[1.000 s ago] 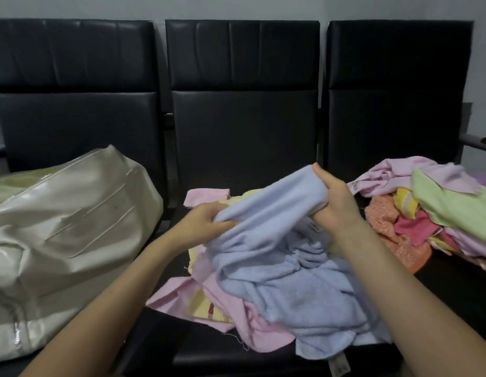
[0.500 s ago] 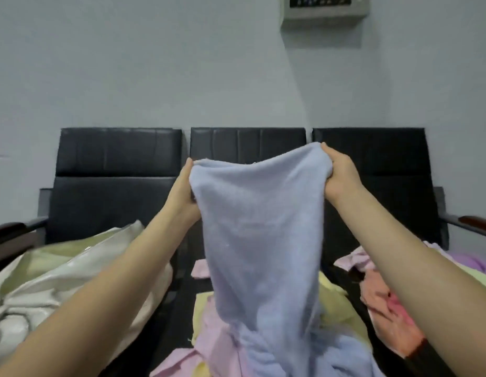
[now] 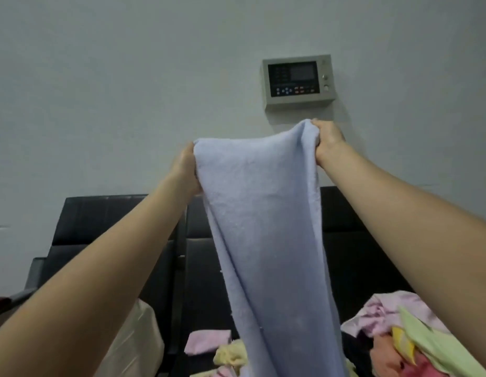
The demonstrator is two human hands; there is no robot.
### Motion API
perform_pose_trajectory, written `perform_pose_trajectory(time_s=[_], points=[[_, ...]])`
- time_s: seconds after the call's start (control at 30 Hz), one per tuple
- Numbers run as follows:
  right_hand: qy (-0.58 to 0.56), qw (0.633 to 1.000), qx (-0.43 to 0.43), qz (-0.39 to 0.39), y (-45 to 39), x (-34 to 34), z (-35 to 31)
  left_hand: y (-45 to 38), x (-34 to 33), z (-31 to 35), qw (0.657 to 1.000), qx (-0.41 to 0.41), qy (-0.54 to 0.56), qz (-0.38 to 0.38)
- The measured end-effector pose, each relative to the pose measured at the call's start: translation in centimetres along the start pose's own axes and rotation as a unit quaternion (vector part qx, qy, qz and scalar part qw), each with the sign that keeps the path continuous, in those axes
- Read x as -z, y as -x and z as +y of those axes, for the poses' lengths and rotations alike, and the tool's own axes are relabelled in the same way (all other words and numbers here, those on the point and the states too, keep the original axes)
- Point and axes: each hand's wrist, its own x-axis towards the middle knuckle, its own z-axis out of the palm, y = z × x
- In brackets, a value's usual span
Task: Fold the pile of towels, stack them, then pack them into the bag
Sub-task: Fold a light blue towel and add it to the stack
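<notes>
A long light-blue towel (image 3: 263,227) hangs lengthwise in front of me, held high by its top edge. My left hand (image 3: 185,165) grips the top left corner and my right hand (image 3: 327,140) grips the top right corner, a little higher. The towel's lower end drops out of view at the bottom. Under it lie a pink towel (image 3: 206,341) and a yellow towel (image 3: 231,355) on the middle seat. A loose pile of pink, green, yellow and orange towels (image 3: 405,338) sits at the lower right. The cream bag (image 3: 135,346) shows at the lower left, mostly hidden by my left forearm.
A row of black padded chairs (image 3: 114,221) stands against a pale wall. A grey control panel (image 3: 298,78) is mounted on the wall above my right hand. A dark armrest (image 3: 8,302) juts out at the far left.
Both hands have lifted the blue towel from the heap on the seat up to head height, so it now hangs stretched out. My view has tilted upward to the wall.
</notes>
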Motion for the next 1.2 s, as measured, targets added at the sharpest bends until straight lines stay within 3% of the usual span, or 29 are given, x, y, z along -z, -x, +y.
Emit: perform_pose_trajectory(time_s=[0.17, 0.27, 0.33, 0.43, 0.53, 0.7, 0.83, 0.9, 1.0, 1.1, 1.2], points=[[0.174, 0.974, -0.137, 0.053, -0.7, 5.5, 12.0, 2.1, 3.8, -10.8, 0.973, 0.134, -0.178, 0.066], [0.376, 0.903, -0.204, 0.042, 2.8, 9.1, 19.7, 4.6, 7.4, -18.7, 0.943, 0.195, -0.262, 0.071], [0.442, 0.864, -0.24, 0.007, 4.7, 12.0, 25.2, 6.7, 9.4, -23.6, 0.924, 0.234, -0.297, 0.053], [0.468, 0.832, -0.297, -0.005, 6.3, 15.3, 32.0, 9.1, 11.5, -30.0, 0.902, 0.256, -0.345, 0.04], [0.476, 0.811, -0.339, 0.024, 5.7, 17.0, 36.2, 9.7, 12.8, -35.1, 0.909, 0.24, -0.333, 0.067], [0.537, 0.791, -0.291, -0.03, 4.8, 18.5, 41.1, 8.4, 13.7, -41.1, 0.893, 0.242, -0.368, 0.089], [0.555, 0.775, -0.296, -0.062, 6.1, 19.6, 44.1, 9.1, 14.9, -44.7, 0.849, 0.281, -0.441, 0.071], [0.536, 0.779, -0.323, -0.048, 6.6, 20.1, 44.4, 9.4, 15.2, -44.8, 0.847, 0.291, -0.437, 0.08], [0.53, 0.805, -0.267, 0.016, 6.8, 20.0, 42.3, 9.9, 15.1, -42.7, 0.863, 0.314, -0.387, 0.081], [0.466, 0.858, -0.212, 0.039, 8.1, 19.0, 39.1, 11.3, 15.0, -39.8, 0.874, 0.308, -0.37, 0.062], [0.403, 0.896, -0.185, 0.015, 11.6, 18.3, 36.1, 14.6, 15.6, -37.7, 0.886, 0.283, -0.362, 0.065]])
